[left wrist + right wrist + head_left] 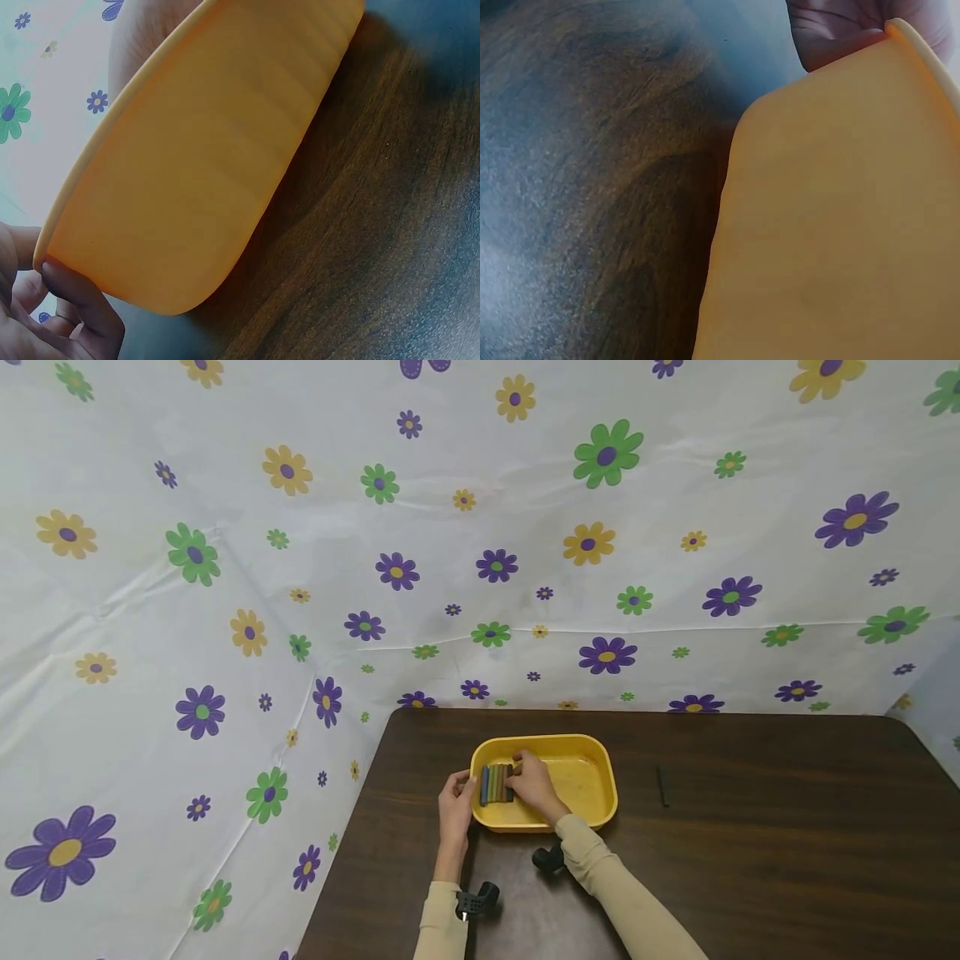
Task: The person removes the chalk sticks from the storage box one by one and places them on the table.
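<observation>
A yellow plastic tray (pixel 579 787) lies on the table with a row of thin coloured sticks (pixel 495 783) side by side at its left end; blue, greenish, brown and dark ones show. My left hand (pixel 455 810) grips the tray's left rim, and in the left wrist view its thumb and fingers (pixel 86 296) pinch the corner edge. Reaching over the front wall, my right hand (pixel 536 787) has its curled fingers on the dark stick (pixel 510 795) at the right end of the row. The tray's wall hides the sticks in both wrist views.
A single dark green stick (pixel 663 787) lies on the brown wooden table (pixel 787 827) right of the tray. Behind and to the left hangs a white flowered sheet (pixel 450 535). Each wrist bears a black camera mount (pixel 477 901).
</observation>
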The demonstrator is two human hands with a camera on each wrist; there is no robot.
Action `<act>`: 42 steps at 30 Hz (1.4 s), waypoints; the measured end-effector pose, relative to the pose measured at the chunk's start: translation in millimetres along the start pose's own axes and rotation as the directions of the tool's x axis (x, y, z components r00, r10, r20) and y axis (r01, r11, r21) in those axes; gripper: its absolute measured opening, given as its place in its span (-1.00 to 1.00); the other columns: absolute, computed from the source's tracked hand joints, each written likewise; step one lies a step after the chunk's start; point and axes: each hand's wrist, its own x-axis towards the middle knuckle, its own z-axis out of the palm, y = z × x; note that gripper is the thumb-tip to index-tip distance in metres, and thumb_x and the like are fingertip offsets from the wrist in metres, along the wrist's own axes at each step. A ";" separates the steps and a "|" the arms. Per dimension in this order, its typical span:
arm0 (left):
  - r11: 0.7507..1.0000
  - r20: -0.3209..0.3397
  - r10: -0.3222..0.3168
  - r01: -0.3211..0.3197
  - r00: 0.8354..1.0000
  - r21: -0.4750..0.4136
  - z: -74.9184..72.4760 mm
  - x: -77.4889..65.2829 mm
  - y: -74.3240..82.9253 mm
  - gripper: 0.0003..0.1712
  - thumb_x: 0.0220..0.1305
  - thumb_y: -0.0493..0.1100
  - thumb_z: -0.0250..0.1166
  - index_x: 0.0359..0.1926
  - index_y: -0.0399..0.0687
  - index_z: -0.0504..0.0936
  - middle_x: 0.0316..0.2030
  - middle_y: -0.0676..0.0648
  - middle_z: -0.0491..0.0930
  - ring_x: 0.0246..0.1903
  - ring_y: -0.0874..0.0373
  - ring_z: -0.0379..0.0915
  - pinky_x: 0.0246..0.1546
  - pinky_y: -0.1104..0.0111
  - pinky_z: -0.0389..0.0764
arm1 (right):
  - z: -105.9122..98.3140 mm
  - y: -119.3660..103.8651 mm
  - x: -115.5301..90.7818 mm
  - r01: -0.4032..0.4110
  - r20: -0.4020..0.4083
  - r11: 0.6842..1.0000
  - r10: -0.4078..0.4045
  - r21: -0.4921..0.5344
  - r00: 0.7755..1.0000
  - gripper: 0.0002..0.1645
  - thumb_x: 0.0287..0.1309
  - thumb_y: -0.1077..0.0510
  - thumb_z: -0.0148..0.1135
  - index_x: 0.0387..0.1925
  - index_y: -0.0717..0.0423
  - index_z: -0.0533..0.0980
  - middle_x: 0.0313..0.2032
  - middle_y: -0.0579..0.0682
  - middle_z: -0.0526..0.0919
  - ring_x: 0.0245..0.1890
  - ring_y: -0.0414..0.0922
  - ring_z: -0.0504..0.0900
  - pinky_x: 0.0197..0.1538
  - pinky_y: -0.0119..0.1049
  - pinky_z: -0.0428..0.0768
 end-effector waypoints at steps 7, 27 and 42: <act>1.000 -0.006 0.006 -0.006 1.000 -0.009 -0.1 2.4 -2.7 -0.72 0.51 -0.22 0.23 0.11 -0.30 0.63 -0.37 -0.12 0.51 -0.53 0.14 0.33 -0.57 0.42 0.36 | 0.8 -1.2 0.7 0.034 0.027 0.999 -0.033 -0.031 0.999 -0.42 0.05 0.43 0.47 0.13 0.46 0.50 -0.16 0.28 0.69 -0.10 0.18 0.68 -0.09 -0.01 0.68; 1.000 0.002 -0.006 0.006 1.000 -0.029 0.6 0.5 0.1 -0.71 0.51 -0.21 0.23 0.12 -0.30 0.62 -0.35 -0.16 0.53 -0.57 0.16 0.32 -0.61 0.43 0.34 | 2.2 -2.2 0.9 0.012 0.061 1.000 -0.011 -0.004 0.998 -0.40 0.06 0.45 0.47 0.16 0.42 0.49 -0.14 0.27 0.70 -0.09 0.15 0.70 -0.06 -0.02 0.68; 0.999 0.013 -0.003 0.003 1.000 -0.035 0.3 -1.3 2.1 -0.70 0.53 -0.21 0.22 0.13 -0.31 0.62 -0.31 -0.21 0.53 -0.49 0.13 0.34 -0.54 0.44 0.37 | 1.3 -2.8 2.0 0.036 0.092 0.999 -0.038 0.019 0.995 -0.40 0.07 0.48 0.43 0.18 0.38 0.50 -0.20 0.19 0.70 -0.19 0.08 0.70 -0.12 -0.06 0.69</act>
